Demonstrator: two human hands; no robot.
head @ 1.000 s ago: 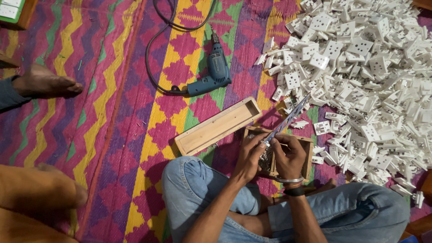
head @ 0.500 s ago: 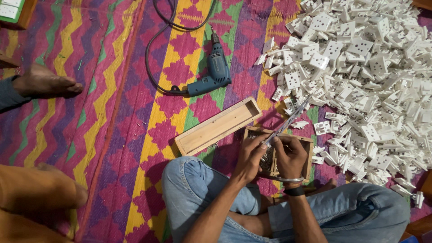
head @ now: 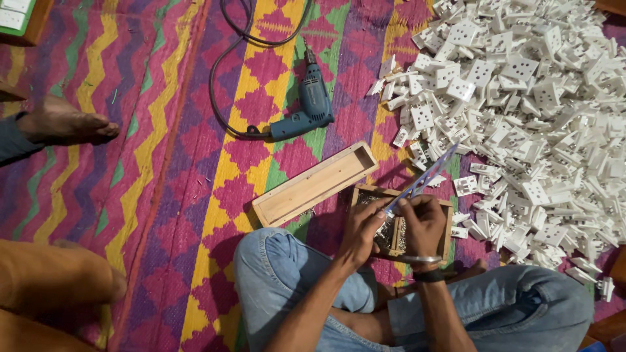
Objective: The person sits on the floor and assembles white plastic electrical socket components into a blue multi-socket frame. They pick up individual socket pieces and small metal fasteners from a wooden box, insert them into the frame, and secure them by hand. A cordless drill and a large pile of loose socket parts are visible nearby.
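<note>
A zigzag-patterned mat [head: 163, 163] in pink, purple, yellow and green covers the floor. A big heap of white socket plates [head: 521, 111] fills its upper right; a blue electric drill [head: 313, 104] and an open wooden box [head: 316, 184] lie left of the heap. Over a smaller wooden tray [head: 445, 225], the right hand [head: 422, 225] and left hand [head: 362, 228] have their fingers closed on a screwdriver [head: 420, 184], its blue handle slanting up past the fingertips toward the heap.

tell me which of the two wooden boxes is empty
The long wooden tray toward the blue drill; the small box under the hands holds small metal parts.
</note>
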